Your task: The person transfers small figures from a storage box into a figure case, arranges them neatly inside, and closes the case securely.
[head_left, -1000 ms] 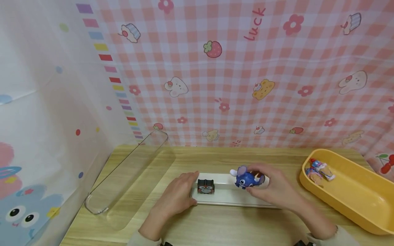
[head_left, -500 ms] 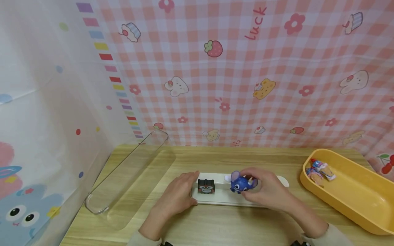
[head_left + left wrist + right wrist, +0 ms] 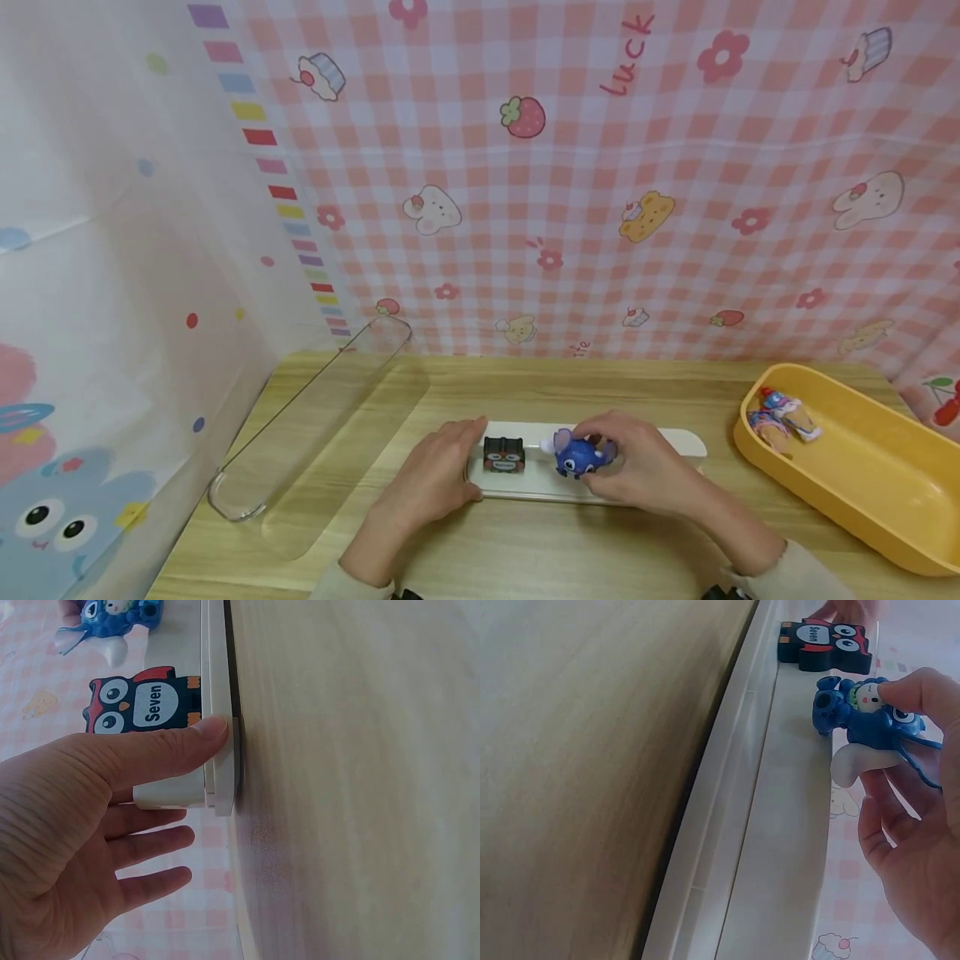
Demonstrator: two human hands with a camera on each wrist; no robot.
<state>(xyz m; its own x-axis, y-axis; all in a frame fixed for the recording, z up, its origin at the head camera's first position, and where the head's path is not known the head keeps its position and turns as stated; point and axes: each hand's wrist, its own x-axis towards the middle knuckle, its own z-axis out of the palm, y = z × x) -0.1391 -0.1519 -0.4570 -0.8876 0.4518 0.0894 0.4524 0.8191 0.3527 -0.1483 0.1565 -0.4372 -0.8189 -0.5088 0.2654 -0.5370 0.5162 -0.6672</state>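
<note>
A long white base (image 3: pixel 536 485) lies across the middle of the wooden table. My left hand (image 3: pixel 429 473) grips its left end, the thumb (image 3: pixel 169 754) on the front edge and the other fingers behind. Close beside that hand a dark owl figurine (image 3: pixel 157 703) marked "Seven" stands upright on the base. With thumb and fingertips my right hand (image 3: pixel 647 465) pinches a blue big-eared toy figurine (image 3: pixel 576 458), just right of the owl and close over the base. A small white-faced figure on its front and a white rounded part (image 3: pixel 862 765) show in the right wrist view.
To the left, a clear plastic cover (image 3: pixel 262 446) lies slanted on the table. A yellow tray (image 3: pixel 862 492) at the right has a few small ice-cream-cone toys (image 3: pixel 787 412) in its far left corner. Behind the table hangs a pink checked cloth (image 3: pixel 585 208).
My right hand has carried the blue figurine leftward and slightly down, nearer the owl, uncovering the base's right end. My left hand keeps its place on the base.
</note>
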